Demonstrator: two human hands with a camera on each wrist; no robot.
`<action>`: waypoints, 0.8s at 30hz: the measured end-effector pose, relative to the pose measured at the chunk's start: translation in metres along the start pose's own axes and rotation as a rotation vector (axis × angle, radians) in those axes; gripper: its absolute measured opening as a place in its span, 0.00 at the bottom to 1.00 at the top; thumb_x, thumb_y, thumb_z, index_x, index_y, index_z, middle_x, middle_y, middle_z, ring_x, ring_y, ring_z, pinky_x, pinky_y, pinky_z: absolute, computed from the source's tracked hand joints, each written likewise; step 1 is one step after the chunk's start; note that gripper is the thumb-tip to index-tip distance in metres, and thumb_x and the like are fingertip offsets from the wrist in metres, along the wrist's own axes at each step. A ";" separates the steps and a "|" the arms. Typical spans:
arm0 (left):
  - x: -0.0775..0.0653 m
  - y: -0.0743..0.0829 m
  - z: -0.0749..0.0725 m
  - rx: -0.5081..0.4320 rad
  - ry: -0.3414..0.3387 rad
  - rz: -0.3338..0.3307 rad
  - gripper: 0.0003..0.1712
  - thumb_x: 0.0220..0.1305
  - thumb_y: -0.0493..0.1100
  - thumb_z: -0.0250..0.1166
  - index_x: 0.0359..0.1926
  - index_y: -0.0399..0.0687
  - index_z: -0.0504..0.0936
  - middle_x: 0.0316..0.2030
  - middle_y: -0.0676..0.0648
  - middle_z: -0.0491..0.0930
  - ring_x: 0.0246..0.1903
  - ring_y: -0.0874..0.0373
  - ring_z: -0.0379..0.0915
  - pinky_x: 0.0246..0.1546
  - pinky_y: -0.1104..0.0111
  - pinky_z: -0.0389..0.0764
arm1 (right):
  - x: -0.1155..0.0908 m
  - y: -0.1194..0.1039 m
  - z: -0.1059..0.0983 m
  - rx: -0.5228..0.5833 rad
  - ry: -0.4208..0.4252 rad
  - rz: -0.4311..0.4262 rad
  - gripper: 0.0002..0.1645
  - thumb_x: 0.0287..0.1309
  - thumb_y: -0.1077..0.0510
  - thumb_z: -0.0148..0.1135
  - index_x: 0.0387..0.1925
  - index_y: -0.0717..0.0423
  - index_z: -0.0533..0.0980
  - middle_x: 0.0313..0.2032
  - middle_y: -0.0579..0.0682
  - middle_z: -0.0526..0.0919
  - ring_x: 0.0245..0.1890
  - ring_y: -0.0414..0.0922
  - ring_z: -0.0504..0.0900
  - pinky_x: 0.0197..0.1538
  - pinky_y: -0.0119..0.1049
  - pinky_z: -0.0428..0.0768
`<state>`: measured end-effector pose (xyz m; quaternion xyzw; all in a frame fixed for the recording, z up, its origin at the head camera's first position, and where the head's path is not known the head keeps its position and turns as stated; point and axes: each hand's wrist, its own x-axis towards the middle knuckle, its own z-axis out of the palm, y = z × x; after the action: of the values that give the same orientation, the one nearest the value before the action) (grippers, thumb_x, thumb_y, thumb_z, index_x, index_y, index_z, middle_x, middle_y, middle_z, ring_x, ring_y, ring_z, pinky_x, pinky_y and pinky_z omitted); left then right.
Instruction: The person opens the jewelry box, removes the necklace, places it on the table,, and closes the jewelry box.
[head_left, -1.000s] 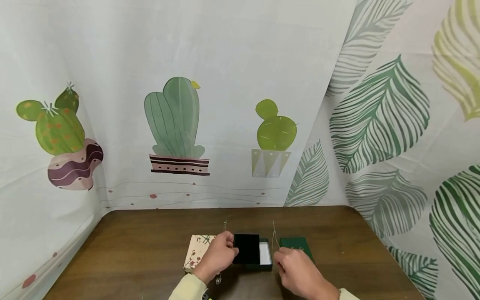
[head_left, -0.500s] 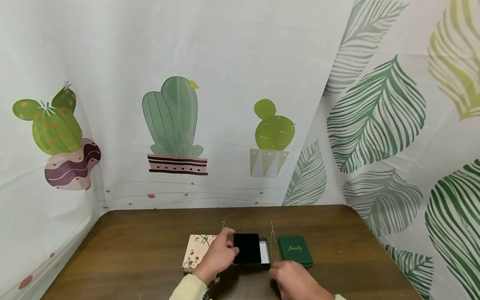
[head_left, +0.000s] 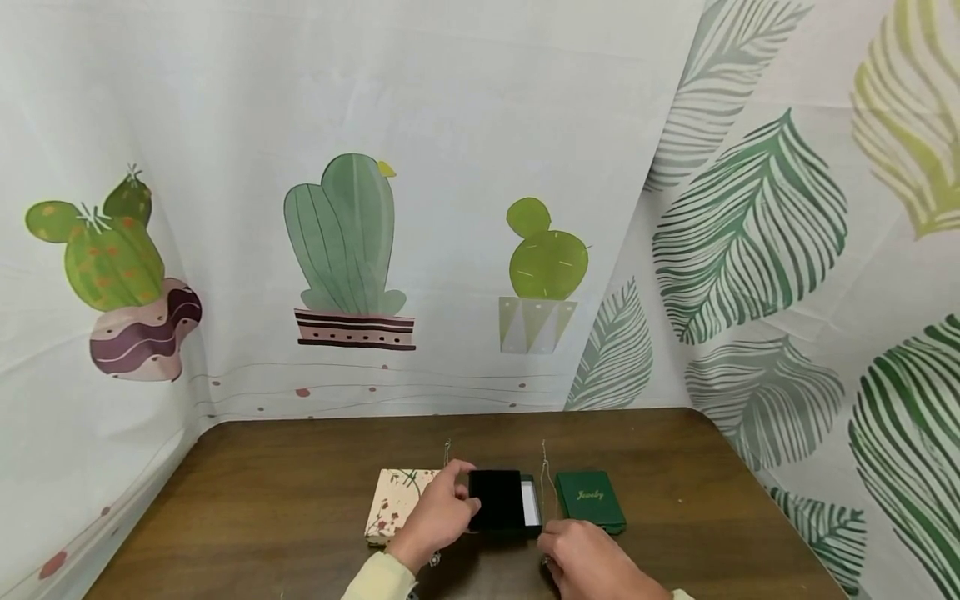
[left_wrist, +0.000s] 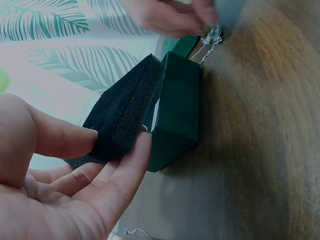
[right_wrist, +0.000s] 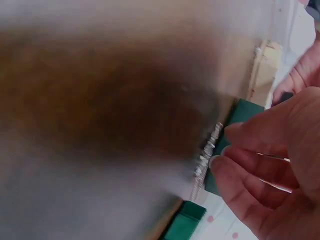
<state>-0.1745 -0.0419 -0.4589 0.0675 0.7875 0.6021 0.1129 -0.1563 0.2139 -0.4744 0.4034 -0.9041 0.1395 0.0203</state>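
Note:
My left hand [head_left: 435,518] pinches a black foam pad [left_wrist: 122,115] between thumb and fingers. In the left wrist view the pad is tilted at the opening of a dark green box [left_wrist: 179,107], whose white inside shows at the right in the head view. To the right of that box, a silver chain necklace [right_wrist: 204,162] lies on the table. My right hand [head_left: 588,557] is at the near end of the necklace, thumb and fingertips slightly apart in the right wrist view. Whether they touch the chain is unclear.
A green lid marked "Jewelry" [head_left: 590,500] lies right of the necklace. A cream floral box [head_left: 397,498] stands on the left, partly behind my left hand. Another chain [head_left: 447,452] passes behind that hand, its pendant [head_left: 435,560] below. A printed curtain [head_left: 450,208] borders the wooden table [head_left: 300,467].
My right hand has moved down along the necklace toward its near end, uncovering the green lid. My left hand stays at the foam pad, which has shifted only slightly.

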 end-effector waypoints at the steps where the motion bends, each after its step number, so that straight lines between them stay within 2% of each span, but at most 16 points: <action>1: 0.000 0.000 0.000 -0.003 -0.002 -0.001 0.29 0.72 0.32 0.59 0.72 0.39 0.66 0.23 0.52 0.64 0.17 0.60 0.55 0.24 0.66 0.63 | 0.000 0.000 -0.002 0.020 0.027 0.005 0.13 0.58 0.66 0.71 0.25 0.46 0.80 0.24 0.33 0.73 0.25 0.24 0.67 0.29 0.22 0.69; 4: 0.000 0.001 0.000 -0.010 -0.006 0.002 0.29 0.72 0.31 0.58 0.72 0.39 0.66 0.23 0.53 0.61 0.17 0.59 0.52 0.23 0.66 0.61 | 0.000 0.000 -0.007 0.038 0.123 0.015 0.13 0.60 0.64 0.72 0.27 0.44 0.78 0.27 0.33 0.74 0.27 0.24 0.66 0.30 0.22 0.70; 7: 0.000 0.002 -0.001 -0.009 -0.010 0.004 0.28 0.73 0.32 0.58 0.72 0.39 0.66 0.22 0.53 0.60 0.16 0.59 0.51 0.23 0.65 0.61 | 0.001 -0.001 -0.010 -0.001 0.207 0.043 0.08 0.60 0.58 0.74 0.36 0.46 0.80 0.34 0.36 0.79 0.32 0.28 0.73 0.34 0.27 0.77; 9: 0.000 0.003 -0.001 -0.008 -0.016 0.002 0.28 0.73 0.32 0.58 0.72 0.39 0.66 0.21 0.53 0.61 0.16 0.59 0.52 0.23 0.65 0.62 | 0.003 -0.003 -0.012 -0.038 0.251 0.076 0.14 0.60 0.53 0.75 0.44 0.50 0.81 0.41 0.39 0.81 0.39 0.32 0.78 0.40 0.31 0.82; 12: 0.000 0.004 0.001 -0.014 -0.025 -0.002 0.29 0.73 0.32 0.59 0.72 0.39 0.66 0.22 0.53 0.64 0.17 0.59 0.56 0.24 0.66 0.66 | 0.006 -0.003 -0.014 -0.067 0.291 0.125 0.29 0.59 0.46 0.76 0.58 0.53 0.79 0.53 0.45 0.82 0.52 0.41 0.83 0.50 0.40 0.86; 15: 0.001 0.006 0.003 -0.037 -0.034 -0.011 0.29 0.73 0.32 0.60 0.72 0.38 0.66 0.23 0.52 0.67 0.20 0.59 0.63 0.27 0.63 0.76 | 0.011 -0.002 -0.017 -0.015 0.270 0.149 0.42 0.60 0.40 0.74 0.69 0.55 0.72 0.65 0.49 0.76 0.62 0.46 0.80 0.56 0.46 0.85; 19: 0.004 0.006 0.004 -0.080 -0.046 -0.025 0.29 0.72 0.32 0.60 0.72 0.36 0.66 0.22 0.52 0.68 0.23 0.58 0.69 0.33 0.58 0.85 | 0.019 0.001 -0.022 0.093 0.198 0.143 0.57 0.58 0.33 0.72 0.78 0.55 0.61 0.77 0.51 0.64 0.73 0.52 0.72 0.62 0.51 0.82; 21: 0.005 0.005 0.005 -0.106 -0.055 -0.027 0.29 0.72 0.31 0.59 0.72 0.35 0.65 0.23 0.51 0.71 0.24 0.57 0.73 0.34 0.56 0.87 | 0.022 0.003 -0.024 0.130 0.168 0.130 0.60 0.57 0.32 0.72 0.80 0.54 0.59 0.79 0.52 0.61 0.75 0.53 0.69 0.64 0.52 0.81; 24: 0.007 0.004 0.005 -0.163 -0.065 -0.023 0.29 0.71 0.29 0.59 0.71 0.33 0.65 0.28 0.43 0.78 0.30 0.49 0.83 0.37 0.55 0.89 | 0.027 0.005 -0.026 0.173 0.124 0.116 0.60 0.56 0.33 0.74 0.80 0.54 0.59 0.80 0.51 0.60 0.75 0.54 0.70 0.65 0.52 0.80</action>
<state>-0.1797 -0.0344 -0.4567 0.0688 0.7325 0.6604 0.1503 -0.1803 0.2047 -0.4466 0.3412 -0.9076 0.2425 0.0331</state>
